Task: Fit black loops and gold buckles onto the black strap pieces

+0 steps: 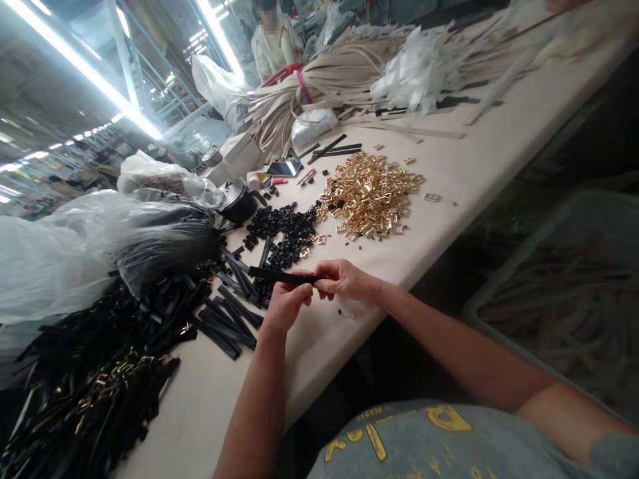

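Observation:
A flat black strap is held between my two hands above the front part of the table. My left hand pinches it near the middle, thumb on top. At its right end, the fingers of my right hand are closed on the strap; whether a small part is also in them is hidden. Just beyond my hands lies a heap of small black loops. Behind that is a pile of gold-coloured metal buckles. Loose black straps rest to the left of my left hand.
Finished-looking black straps with gold buckles are heaped at the left, beside plastic bags. A dark metal pot, a phone and bundled beige strips stand farther back. A clear bin is below the table's right edge. A person is in the background.

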The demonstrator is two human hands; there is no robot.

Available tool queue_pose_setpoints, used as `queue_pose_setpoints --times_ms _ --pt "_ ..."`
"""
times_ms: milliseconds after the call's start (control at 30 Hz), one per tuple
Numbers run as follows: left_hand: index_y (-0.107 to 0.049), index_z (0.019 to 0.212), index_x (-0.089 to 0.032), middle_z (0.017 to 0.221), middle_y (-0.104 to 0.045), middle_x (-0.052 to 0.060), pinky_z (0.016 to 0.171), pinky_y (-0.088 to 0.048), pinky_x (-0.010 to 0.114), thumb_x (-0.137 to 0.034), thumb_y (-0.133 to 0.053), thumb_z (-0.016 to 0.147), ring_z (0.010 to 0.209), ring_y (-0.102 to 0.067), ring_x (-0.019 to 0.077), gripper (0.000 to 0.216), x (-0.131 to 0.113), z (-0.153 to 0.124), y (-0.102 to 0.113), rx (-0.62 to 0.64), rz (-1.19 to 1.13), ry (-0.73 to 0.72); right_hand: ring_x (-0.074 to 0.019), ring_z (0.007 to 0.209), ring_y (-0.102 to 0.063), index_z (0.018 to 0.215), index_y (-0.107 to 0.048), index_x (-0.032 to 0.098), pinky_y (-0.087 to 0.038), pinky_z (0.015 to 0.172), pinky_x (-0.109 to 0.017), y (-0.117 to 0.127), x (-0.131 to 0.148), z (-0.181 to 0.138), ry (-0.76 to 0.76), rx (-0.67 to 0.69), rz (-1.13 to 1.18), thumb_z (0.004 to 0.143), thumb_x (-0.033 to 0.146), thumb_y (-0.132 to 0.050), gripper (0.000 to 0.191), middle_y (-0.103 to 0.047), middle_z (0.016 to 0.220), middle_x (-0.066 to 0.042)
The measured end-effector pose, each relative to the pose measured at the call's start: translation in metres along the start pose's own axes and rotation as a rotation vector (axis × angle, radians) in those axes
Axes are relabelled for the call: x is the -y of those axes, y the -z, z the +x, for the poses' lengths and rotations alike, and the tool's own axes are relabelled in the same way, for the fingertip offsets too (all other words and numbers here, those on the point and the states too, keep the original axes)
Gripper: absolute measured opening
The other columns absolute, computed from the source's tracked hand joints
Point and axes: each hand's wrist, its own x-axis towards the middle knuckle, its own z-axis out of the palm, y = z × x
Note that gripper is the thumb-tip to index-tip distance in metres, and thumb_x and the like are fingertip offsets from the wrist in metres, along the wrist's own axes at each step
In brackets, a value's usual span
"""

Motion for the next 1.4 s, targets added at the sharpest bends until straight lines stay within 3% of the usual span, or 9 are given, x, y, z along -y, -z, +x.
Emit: queue_pose_setpoints --times_ms 500,700,833,933,1133,1233,1400 --pt "-0.063 0.093 -0.017 0.056 -0.051 -0.006 0.046 -0.035 0.018 -0.030 -0.078 0.070 0.047 -0.045 0.0059 0.030 -0.002 0.001 0.012 0.169 0.089 0.005 -0.0069 0.051 -0.050 0.084 -0.061 0.014 -0.039 0.045 -0.017 0.003 0.017 0.001 -0.083 0.089 -0.129 0.076 0.029 -0.063 0.017 -0.056 0.059 0.004" --pt "-0.066 0.094 -0.017 0.062 -0.057 -0.004 0.049 -0.039 0.019 -0.030 -0.079 0.068 0.051 -0.050 0.0073 0.031 -0.001 0.002 0.008 0.083 0.157 -0.041 -0.0063 0.047 -0.047 0.079 -0.058 0.015 -0.037 0.043 -0.017 0.001 0.011 0.000 -0.018 -0.013 -0.121 0.078 0.032 -0.062 0.018 -0.055 0.056 0.005" --pt "-0.070 0.100 -0.014 0.066 -0.062 0.001 0.051 -0.042 0.021 -0.037 -0.071 0.077 0.054 -0.054 0.0088 0.033 -0.003 0.000 0.005 0.038 0.159 -0.059 -0.0062 0.045 -0.046 0.076 -0.056 0.015 -0.036 0.042 -0.018 -0.001 0.007 0.000 -0.013 -0.078 -0.126 0.079 0.029 -0.059 0.014 -0.055 0.054 0.004" --pt "-0.071 0.101 -0.012 0.059 -0.059 0.001 0.045 -0.038 0.021 -0.045 -0.065 0.082 0.048 -0.050 0.0080 0.039 -0.006 -0.002 0.004 0.025 0.106 -0.025 -0.0071 0.045 -0.047 0.076 -0.056 0.016 -0.037 0.044 -0.018 -0.003 0.005 0.000 -0.010 -0.106 -0.159 0.078 0.027 -0.058 0.012 -0.056 0.054 0.004" --pt "-0.073 0.099 -0.012 0.056 -0.055 -0.002 0.044 -0.035 0.019 -0.039 -0.074 0.074 0.046 -0.047 0.0062 0.037 0.000 0.001 -0.001 -0.057 0.094 0.002 -0.0068 0.049 -0.045 0.076 -0.060 0.015 -0.035 0.048 -0.019 -0.005 0.002 0.000 0.063 -0.199 -0.376 0.080 0.021 -0.056 0.009 -0.056 0.056 0.004" --pt "-0.072 0.100 -0.013 0.053 -0.053 -0.003 0.043 -0.031 0.019 -0.041 -0.075 0.073 0.044 -0.044 0.0056 0.039 0.003 0.004 -0.003 -0.080 0.071 -0.004 -0.0065 0.049 -0.044 0.081 -0.063 0.013 -0.035 0.048 -0.018 -0.003 0.004 -0.001 0.063 -0.185 -0.381 0.082 0.023 -0.056 0.012 -0.057 0.058 0.003" --pt "-0.073 0.096 -0.013 0.051 -0.051 -0.004 0.043 -0.033 0.019 -0.042 -0.075 0.073 0.044 -0.043 0.0060 0.036 0.003 0.005 -0.002 -0.010 0.082 0.029 -0.0074 0.049 -0.047 0.100 -0.066 0.011 -0.038 0.048 -0.019 0.000 0.012 -0.005 0.035 -0.060 -0.328 0.087 0.026 -0.053 0.024 -0.053 0.058 0.004"
